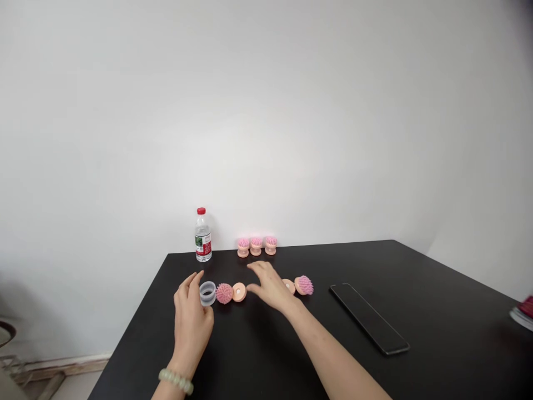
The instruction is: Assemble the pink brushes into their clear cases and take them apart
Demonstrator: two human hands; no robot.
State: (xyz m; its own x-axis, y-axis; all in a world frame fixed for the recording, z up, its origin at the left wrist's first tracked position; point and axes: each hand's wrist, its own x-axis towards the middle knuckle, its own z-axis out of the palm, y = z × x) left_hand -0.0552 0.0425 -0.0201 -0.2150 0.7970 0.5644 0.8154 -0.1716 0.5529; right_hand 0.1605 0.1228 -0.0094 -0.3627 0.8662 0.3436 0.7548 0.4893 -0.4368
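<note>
My left hand [192, 316], with a pale green bead bracelet on its wrist, is open beside a clear round ring-like piece [207, 293]. Right of that piece lie a pink bristled brush head [224, 294] and a peach round base [239, 292], close together in a row. My right hand [268, 285] is open above the table, just right of the peach base, with nothing between its thumb and fingers. Beyond its wrist, another peach round piece [288, 286] is partly hidden, and a pink bristled brush [304, 285] lies tipped on its side.
Three pink brushes [255, 246] stand upright at the back of the black table [266, 355], near the wall. A red-capped water bottle [203, 239] stands at the back left. A black flat phone-like object [368, 319] lies on the right. Something dark red [526, 306] sits at the right edge.
</note>
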